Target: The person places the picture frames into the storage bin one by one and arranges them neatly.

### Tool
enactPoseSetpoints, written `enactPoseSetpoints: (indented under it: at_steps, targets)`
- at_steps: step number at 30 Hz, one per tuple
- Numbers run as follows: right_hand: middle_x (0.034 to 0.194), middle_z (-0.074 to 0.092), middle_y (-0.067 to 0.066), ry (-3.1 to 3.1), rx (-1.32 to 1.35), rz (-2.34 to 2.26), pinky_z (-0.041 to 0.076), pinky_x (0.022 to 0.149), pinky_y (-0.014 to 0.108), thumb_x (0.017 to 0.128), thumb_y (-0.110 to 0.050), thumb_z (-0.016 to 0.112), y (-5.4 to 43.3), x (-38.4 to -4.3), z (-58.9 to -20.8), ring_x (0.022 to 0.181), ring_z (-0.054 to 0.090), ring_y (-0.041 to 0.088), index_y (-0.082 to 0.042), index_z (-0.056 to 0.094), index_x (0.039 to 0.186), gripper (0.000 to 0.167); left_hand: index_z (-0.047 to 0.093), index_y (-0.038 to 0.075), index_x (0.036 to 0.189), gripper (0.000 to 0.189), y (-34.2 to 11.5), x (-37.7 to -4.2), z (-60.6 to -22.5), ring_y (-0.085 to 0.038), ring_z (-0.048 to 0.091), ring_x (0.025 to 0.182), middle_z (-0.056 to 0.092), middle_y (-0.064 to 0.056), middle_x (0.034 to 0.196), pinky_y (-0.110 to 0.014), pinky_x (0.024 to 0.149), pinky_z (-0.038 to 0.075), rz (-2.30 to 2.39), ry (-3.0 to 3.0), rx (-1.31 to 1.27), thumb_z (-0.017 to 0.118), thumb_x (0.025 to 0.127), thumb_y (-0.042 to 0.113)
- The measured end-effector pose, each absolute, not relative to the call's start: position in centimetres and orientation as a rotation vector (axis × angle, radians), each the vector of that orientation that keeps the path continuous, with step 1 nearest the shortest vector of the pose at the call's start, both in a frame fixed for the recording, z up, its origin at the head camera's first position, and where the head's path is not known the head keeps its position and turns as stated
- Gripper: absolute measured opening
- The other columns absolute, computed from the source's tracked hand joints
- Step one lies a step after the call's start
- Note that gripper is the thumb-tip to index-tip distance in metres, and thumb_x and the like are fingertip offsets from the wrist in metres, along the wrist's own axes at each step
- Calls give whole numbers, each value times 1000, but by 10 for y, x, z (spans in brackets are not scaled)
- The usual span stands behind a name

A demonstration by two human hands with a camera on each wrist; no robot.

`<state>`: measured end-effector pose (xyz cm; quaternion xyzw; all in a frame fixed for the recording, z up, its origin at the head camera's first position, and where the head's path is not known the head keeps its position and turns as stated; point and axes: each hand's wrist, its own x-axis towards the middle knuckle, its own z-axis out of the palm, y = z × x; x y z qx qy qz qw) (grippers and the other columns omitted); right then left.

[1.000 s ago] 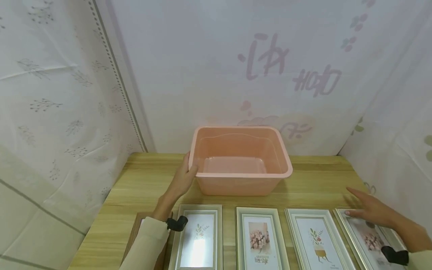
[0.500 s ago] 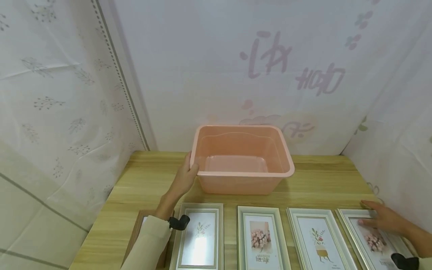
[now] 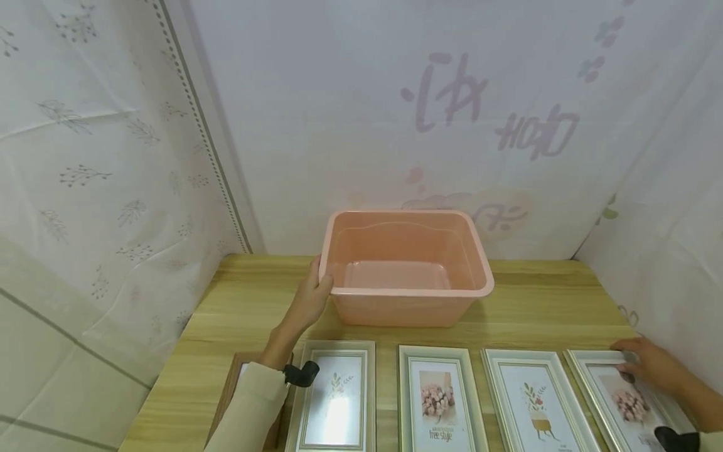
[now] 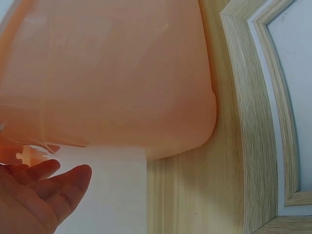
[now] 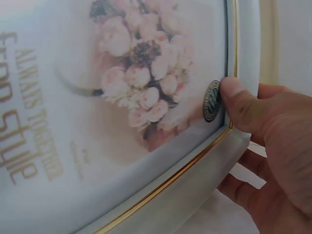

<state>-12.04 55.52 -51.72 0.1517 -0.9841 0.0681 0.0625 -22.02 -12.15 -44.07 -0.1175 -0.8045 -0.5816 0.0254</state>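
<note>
A pink plastic basin [image 3: 395,311] stands tipped toward me at the back of the table. My left hand [image 3: 307,298] holds its left rim, thumb over the edge; in the left wrist view the fingers [image 4: 68,190] show beside the basin wall [image 4: 122,73]. At the far right, my right hand [image 3: 658,364] grips the top right corner of a white picture frame [image 3: 587,383] with a rose print. In the right wrist view the thumb [image 5: 239,100] presses the frame's inner edge next to a dark oval badge [image 5: 212,101], and the other fingers wrap the outer side.
Several more picture frames lie in a row along the front: a flower-pot print [image 3: 536,402], a rose print [image 3: 437,402], a glossy pale frame [image 3: 333,402] and a brown one [image 3: 226,392] partly under my left sleeve. Printed cloth [image 3: 361,125] hangs behind the wooden table [image 3: 542,301].
My right hand has moved rightward from above the far-right frame's left part to its top right corner and closed on it. The left hand stays on the basin rim.
</note>
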Motion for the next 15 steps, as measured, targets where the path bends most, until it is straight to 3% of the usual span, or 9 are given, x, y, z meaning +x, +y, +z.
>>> enactPoseSetpoints:
  at_steps: [5,7,11,15]
  targets:
    - [90,68,9,-3009,440,245,47,64,28,70,4,83,558,-120,-512,75,54,5,-1,65,94,30,26,1,160,57,-120,-219,-441,-37,57,124,54,-26,144,-59,105,46,-1809,-2484,-371,40,107,16]
    - [87,68,10,-3073,396,274,49,63,32,75,6,79,558,-121,-506,74,56,7,2,63,95,26,25,1,160,57,-120,-218,-441,-37,57,124,54,-26,144,-59,105,46,-1804,-2488,-374,39,107,16]
    - [85,67,17,-3146,269,183,53,66,48,82,4,76,555,-127,-487,74,63,30,9,59,98,24,25,3,161,57,-121,-218,-441,-37,57,122,54,-26,144,-59,105,45,-1791,-2494,-364,39,107,18]
    - [92,62,31,-3106,178,95,43,81,65,84,5,75,546,-132,-463,87,59,52,13,53,101,28,26,3,161,57,-122,-218,-441,-36,56,121,54,-26,144,-59,105,45,-1788,-2502,-354,37,108,22]
